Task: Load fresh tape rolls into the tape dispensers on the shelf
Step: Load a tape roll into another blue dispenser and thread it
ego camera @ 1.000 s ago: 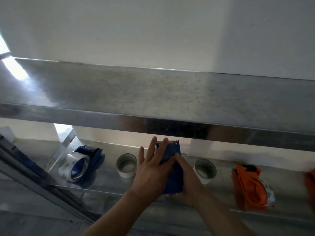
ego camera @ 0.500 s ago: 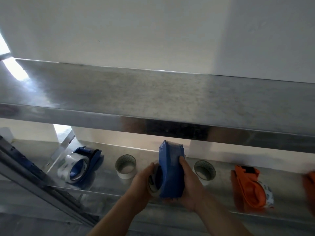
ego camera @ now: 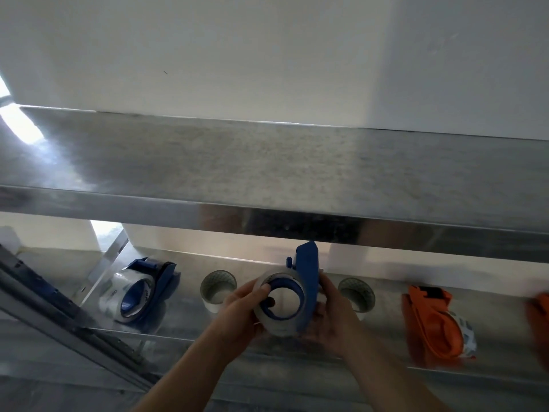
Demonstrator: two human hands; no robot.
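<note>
Held just over the lower shelf (ego camera: 190,322), the blue dispenser (ego camera: 309,281) has turned from edge-on to side-on, right hand (ego camera: 332,319) gripping its body, left hand (ego camera: 237,310) pinching the tape roll (ego camera: 276,327) on its hub, so seating seems nearly done.

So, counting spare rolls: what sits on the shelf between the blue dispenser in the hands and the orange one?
One loose tape roll, open end up, on the lower shelf, partly behind the right hand, in the head view.
</note>
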